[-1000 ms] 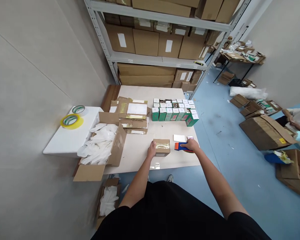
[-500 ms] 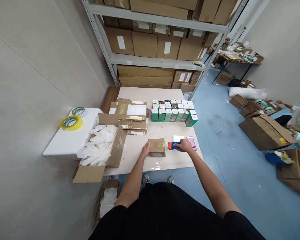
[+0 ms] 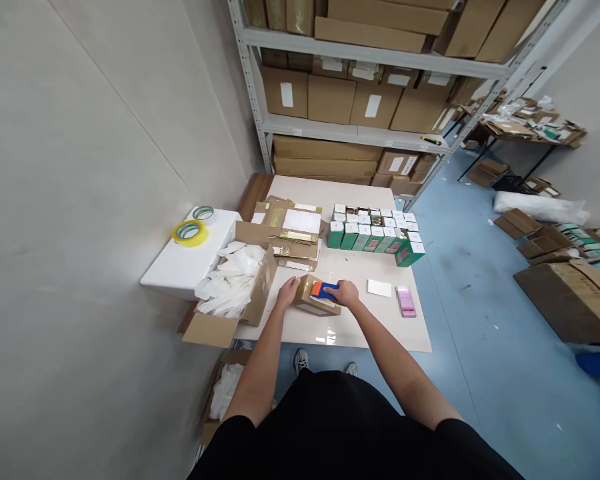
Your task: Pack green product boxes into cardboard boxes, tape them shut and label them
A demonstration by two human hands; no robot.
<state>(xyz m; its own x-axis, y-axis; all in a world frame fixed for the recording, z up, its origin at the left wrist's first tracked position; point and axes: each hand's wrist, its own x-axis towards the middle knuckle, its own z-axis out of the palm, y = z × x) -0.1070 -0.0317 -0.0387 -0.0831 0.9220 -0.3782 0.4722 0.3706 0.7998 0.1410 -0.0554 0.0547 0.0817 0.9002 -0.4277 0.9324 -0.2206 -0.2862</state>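
Note:
A small cardboard box [image 3: 316, 307], with shiny tape on top, sits on the table at a slant. Its left end is gripped by my left hand [image 3: 287, 293], fingers closed around the edge. In my right hand [image 3: 347, 293] is a blue scraper [image 3: 325, 290] with an orange end, lying over the top of the box. Part of the handle is hidden in my fist. To the right of that hand are a white card [image 3: 379, 288] and a phone [image 3: 406, 302] with a pink screen.
Green-and-white boxes [image 3: 364, 237] stand in rows at the table's back right. Flattened cardboard [image 3: 297, 248] is stacked behind my left hand. An open carton [image 3: 267, 287] of white paper stands at left, near a yellow tape roll [image 3: 190, 233]. Shelving [image 3: 350, 130] rises behind.
My right hand has brought the scraper left, from beside the box to over its top. The box has turned and tilted in my left hand. The view has swung left.

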